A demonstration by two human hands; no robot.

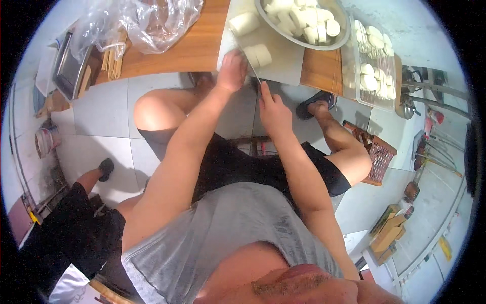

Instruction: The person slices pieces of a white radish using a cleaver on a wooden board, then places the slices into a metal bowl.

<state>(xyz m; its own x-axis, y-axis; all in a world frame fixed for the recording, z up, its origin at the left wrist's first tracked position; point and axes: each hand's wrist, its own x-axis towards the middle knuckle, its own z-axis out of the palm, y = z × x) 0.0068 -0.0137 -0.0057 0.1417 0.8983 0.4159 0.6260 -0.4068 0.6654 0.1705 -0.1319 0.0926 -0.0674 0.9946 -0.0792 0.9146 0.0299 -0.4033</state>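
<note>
My right hand [274, 112] grips the handle of a knife [250, 64], its thin blade reaching up and left over a white cutting board [286, 68]. Right of the blade lies a thick white cylindrical piece of food [259, 56] with a cut across it. My left hand [232, 70] is at the board's near left edge, fingers bent beside the blade; whether it holds something is hidden. Another white cylinder [244, 24] lies farther back. A metal bowl [343, 40] of white chunks overlaps the board's back right.
Right of the bowl stands a clear plastic box [358, 76] of skewered white slices. On the wooden table [159, 62] at left are clear plastic bags [152, 26] and wooden sticks [112, 62], near a metal tray [66, 70]. Another person's leg [89, 180] shows at lower left.
</note>
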